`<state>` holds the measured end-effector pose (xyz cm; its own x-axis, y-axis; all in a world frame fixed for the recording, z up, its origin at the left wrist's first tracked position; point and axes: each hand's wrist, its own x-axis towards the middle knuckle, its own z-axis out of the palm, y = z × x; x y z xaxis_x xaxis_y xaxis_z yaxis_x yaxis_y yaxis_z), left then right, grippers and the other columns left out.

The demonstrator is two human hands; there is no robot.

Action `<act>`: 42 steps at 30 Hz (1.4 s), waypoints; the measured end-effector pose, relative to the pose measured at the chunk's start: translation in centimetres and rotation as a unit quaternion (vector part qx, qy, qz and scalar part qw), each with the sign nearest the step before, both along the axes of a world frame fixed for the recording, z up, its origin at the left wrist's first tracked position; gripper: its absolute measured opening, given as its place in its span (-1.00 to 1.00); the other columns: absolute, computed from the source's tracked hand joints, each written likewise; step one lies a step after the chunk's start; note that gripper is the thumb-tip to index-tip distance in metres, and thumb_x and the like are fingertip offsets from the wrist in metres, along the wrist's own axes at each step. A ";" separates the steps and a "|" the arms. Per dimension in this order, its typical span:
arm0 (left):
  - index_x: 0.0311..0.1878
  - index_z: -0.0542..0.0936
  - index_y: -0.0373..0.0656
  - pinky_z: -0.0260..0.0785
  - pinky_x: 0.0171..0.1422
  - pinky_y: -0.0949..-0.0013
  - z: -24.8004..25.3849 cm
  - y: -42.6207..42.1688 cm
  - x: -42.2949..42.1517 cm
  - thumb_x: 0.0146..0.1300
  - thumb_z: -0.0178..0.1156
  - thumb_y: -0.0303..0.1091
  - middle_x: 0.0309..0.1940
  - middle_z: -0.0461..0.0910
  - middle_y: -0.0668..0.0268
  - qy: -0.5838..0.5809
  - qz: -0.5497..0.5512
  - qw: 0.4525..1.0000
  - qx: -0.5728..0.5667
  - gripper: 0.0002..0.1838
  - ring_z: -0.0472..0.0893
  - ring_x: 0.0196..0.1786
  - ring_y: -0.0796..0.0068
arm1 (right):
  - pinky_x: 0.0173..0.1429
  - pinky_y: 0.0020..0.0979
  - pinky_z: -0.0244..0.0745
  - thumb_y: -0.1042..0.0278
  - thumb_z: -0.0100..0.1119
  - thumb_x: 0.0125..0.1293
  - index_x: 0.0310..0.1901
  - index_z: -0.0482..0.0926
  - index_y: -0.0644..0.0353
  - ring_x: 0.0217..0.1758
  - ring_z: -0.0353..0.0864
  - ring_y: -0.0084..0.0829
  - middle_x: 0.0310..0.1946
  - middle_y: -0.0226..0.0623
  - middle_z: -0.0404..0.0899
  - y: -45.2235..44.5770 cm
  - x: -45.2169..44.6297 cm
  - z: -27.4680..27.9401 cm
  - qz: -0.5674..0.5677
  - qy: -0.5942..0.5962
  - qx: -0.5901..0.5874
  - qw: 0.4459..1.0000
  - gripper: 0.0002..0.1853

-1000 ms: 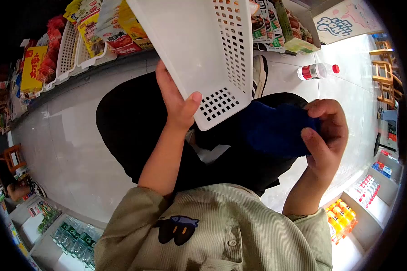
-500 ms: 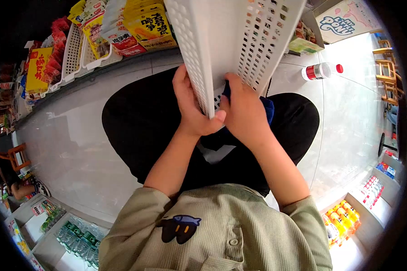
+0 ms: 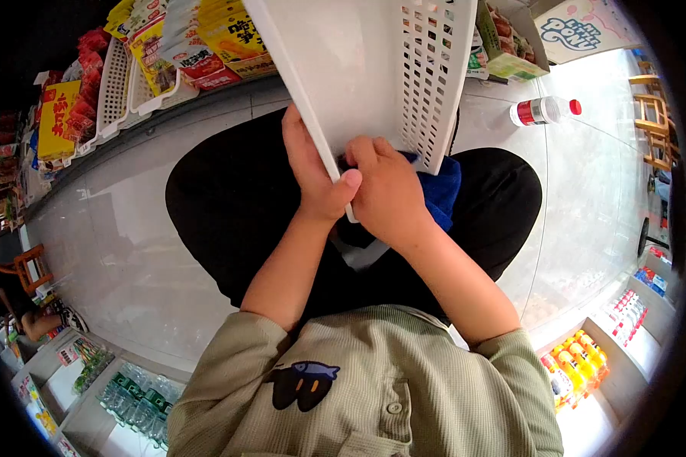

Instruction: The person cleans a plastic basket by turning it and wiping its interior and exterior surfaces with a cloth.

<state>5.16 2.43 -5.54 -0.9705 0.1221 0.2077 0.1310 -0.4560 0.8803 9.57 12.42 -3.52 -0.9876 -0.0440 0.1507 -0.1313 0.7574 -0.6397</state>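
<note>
A white plastic basket (image 3: 358,68) with perforated sides is tilted up between my knees, its inner face towards me. My left hand (image 3: 312,171) grips the near left rim, thumb on the inner side and fingers behind. Inside the basket's near end, my right hand (image 3: 389,179) has its fingers curled against the inner wall, close to my left thumb. A blue cloth (image 3: 443,190) is bunched in and around my right hand, and part of it hangs out beyond the basket's right edge. My right fingertips are partly hidden.
Snack packets (image 3: 236,34) in white baskets line a low shelf at the upper left. A clear bottle with a red cap (image 3: 545,112) lies on the tiled floor at right. Packs of orange drinks (image 3: 575,365) and water bottles (image 3: 137,404) stand behind me. A person's leg (image 3: 42,324) shows far left.
The basket has turned and tipped, so more of its inner face shows. My right hand has shifted slightly left and down, and more of the blue cloth is visible.
</note>
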 end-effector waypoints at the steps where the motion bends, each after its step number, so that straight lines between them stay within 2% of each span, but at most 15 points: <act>1: 0.34 0.00 -0.31 0.17 0.34 0.18 0.0 -0.1 0.1 -0.12 0.41 0.11 0.19 0.22 0.01 0.000 -0.002 1.000 -0.001 0.12 0.30 0.27 0.24 | -0.17 -0.12 0.40 0.52 0.12 -0.04 -0.25 0.36 0.23 -0.20 0.47 0.01 -0.39 -0.12 0.49 -0.2 0.1 -0.1 0.021 0.008 -0.041 0.999 -0.74; 3: 0.35 -0.01 -0.30 0.20 0.33 0.20 0.1 -0.2 0.3 -0.12 0.43 0.12 0.20 0.22 0.03 0.043 0.002 0.998 -0.044 0.14 0.30 0.28 0.26 | -0.16 -0.13 0.40 0.54 0.12 -0.01 -0.24 0.36 0.23 -0.17 0.47 0.04 -0.36 -0.08 0.48 0.2 0.2 0.0 0.034 -0.024 -0.062 0.997 -0.75; 6: 0.38 -0.04 -0.27 0.18 0.35 0.18 0.1 -0.4 0.5 -0.11 0.43 0.12 0.22 0.21 0.05 0.012 -0.027 0.999 -0.028 0.15 0.30 0.29 0.23 | -0.11 -0.09 0.40 0.63 0.03 0.00 -0.22 0.38 0.20 -0.14 0.51 0.03 -0.29 -0.07 0.52 1.4 0.4 0.7 0.057 -0.107 -0.124 0.985 -0.74; 7: 0.38 -0.05 -0.26 0.17 0.35 0.17 0.1 -0.4 0.5 -0.11 0.43 0.11 0.23 0.21 0.06 -0.001 -0.043 0.999 -0.021 0.16 0.30 0.29 0.22 | -0.11 -0.09 0.40 0.63 0.03 0.00 -0.22 0.38 0.20 -0.14 0.51 0.03 -0.29 -0.07 0.52 1.8 0.5 0.8 0.055 -0.106 -0.125 0.985 -0.74; 10: 0.38 -0.06 -0.27 0.17 0.36 0.15 -0.5 -0.3 0.8 -0.11 0.43 0.10 0.25 0.20 0.05 -0.031 -0.054 0.998 -0.002 0.16 0.29 0.30 0.22 | 0.02 -0.26 0.42 0.74 -0.04 -0.01 -0.21 0.32 0.23 -0.07 0.54 -0.03 -0.32 -0.07 0.48 2.8 0.7 1.7 -0.047 -0.018 -0.266 0.963 -0.71; 14: 0.35 0.02 -0.30 0.26 0.31 0.14 -0.9 -0.5 0.7 -0.10 0.43 0.04 0.20 0.28 0.05 -0.087 -0.100 0.988 0.081 0.09 0.38 0.24 0.21 | 0.03 -0.28 0.42 0.74 -0.03 0.01 -0.21 0.29 0.25 -0.08 0.56 -0.05 -0.31 -0.07 0.46 2.5 0.9 2.6 -0.081 0.007 -0.344 0.935 -0.72; 18: 0.23 0.23 -0.36 0.43 0.14 0.24 -0.2 -0.8 0.5 -0.11 0.41 0.00 0.00 0.46 0.09 -0.124 -0.125 0.974 0.141 -0.07 0.54 0.02 0.26 | -0.04 -0.20 0.43 0.70 -0.03 0.02 -0.18 0.32 0.24 -0.12 0.53 0.02 -0.28 -0.04 0.48 2.4 0.4 2.7 -0.033 -0.013 -0.226 0.973 -0.71; 22: 0.25 0.21 -0.33 0.45 0.08 0.27 -1.2 -1.1 0.1 -0.11 0.41 0.00 -0.02 0.47 0.11 -0.086 -0.132 0.977 0.142 -0.07 0.56 -0.04 0.28 | -0.06 -0.11 0.42 0.64 -0.04 0.05 -0.17 0.34 0.23 -0.13 0.52 0.05 -0.27 -0.02 0.49 1.9 -0.1 2.4 0.008 -0.078 -0.205 0.976 -0.74; 24: 0.29 0.14 -0.28 0.39 0.14 0.25 -1.5 -1.7 -0.1 -0.11 0.41 0.03 0.03 0.41 0.14 -0.083 -0.130 0.982 0.109 -0.01 0.51 0.02 0.29 | 0.02 -0.19 0.42 0.71 -0.03 0.03 -0.11 0.33 0.26 -0.12 0.53 0.00 -0.22 -0.03 0.48 1.7 -0.2 2.2 0.047 -0.135 -0.155 0.978 -0.66; 27: 0.33 0.09 -0.27 0.26 0.27 0.23 -1.5 -1.6 0.6 -0.16 0.42 0.09 0.12 0.32 0.16 -0.067 -0.062 0.995 0.028 0.08 0.40 0.15 0.31 | -0.04 -0.12 0.40 0.66 -0.02 0.04 -0.15 0.34 0.25 -0.12 0.49 0.04 -0.25 -0.03 0.47 1.2 0.4 2.4 0.046 -0.193 -0.099 0.975 -0.72; 30: 0.34 0.07 -0.28 0.21 0.30 0.21 -0.9 -1.5 0.7 -0.19 0.43 0.13 0.16 0.30 0.14 -0.056 -0.088 0.994 -0.032 0.13 0.35 0.22 0.30 | -0.08 -0.05 0.42 0.56 0.00 0.05 -0.16 0.35 0.19 -0.17 0.53 0.06 -0.27 -0.03 0.50 1.5 0.7 1.1 0.072 -0.154 -0.109 0.979 -0.73; 34: 0.36 0.03 -0.29 0.19 0.31 0.17 -0.7 -0.9 0.4 -0.16 0.41 0.16 0.20 0.25 0.12 -0.037 -0.077 0.996 -0.028 0.14 0.29 0.28 0.27 | -0.09 -0.13 0.38 0.64 -0.03 0.01 -0.20 0.35 0.22 -0.15 0.47 0.02 -0.31 -0.08 0.46 2.1 0.8 1.4 0.088 -0.161 -0.136 0.974 -0.73; 37: 0.38 -0.01 -0.29 0.17 0.32 0.15 -1.3 -0.9 -0.1 -0.14 0.40 0.19 0.24 0.19 0.11 0.152 0.029 0.982 -0.104 0.17 0.25 0.30 0.27 | -0.12 -0.17 0.37 0.65 -0.04 -0.02 -0.24 0.36 0.22 -0.18 0.46 -0.01 -0.36 -0.11 0.44 2.8 1.7 2.5 0.133 -0.179 -0.187 0.957 -0.75; 39: 0.40 -0.04 -0.28 0.16 0.33 0.13 -0.8 -1.8 -0.2 -0.12 0.39 0.19 0.27 0.15 0.11 0.020 -0.011 0.998 -0.055 0.18 0.24 0.31 0.25 | -0.23 -0.11 0.40 0.58 0.03 0.03 -0.21 0.35 0.16 -0.28 0.50 -0.01 -0.38 -0.11 0.45 2.7 2.8 3.5 0.147 -0.160 -0.166 0.962 -0.75; 42: 0.40 -0.05 -0.26 0.15 0.34 0.14 -0.9 -1.6 -0.6 -0.10 0.39 0.13 0.28 0.16 0.11 0.017 -0.002 0.999 -0.038 0.15 0.23 0.32 0.25 | -0.25 -0.16 0.39 0.62 0.03 -0.01 -0.26 0.36 0.18 -0.30 0.49 -0.03 -0.39 -0.13 0.44 3.1 3.6 4.4 0.143 -0.166 -0.190 0.957 -0.77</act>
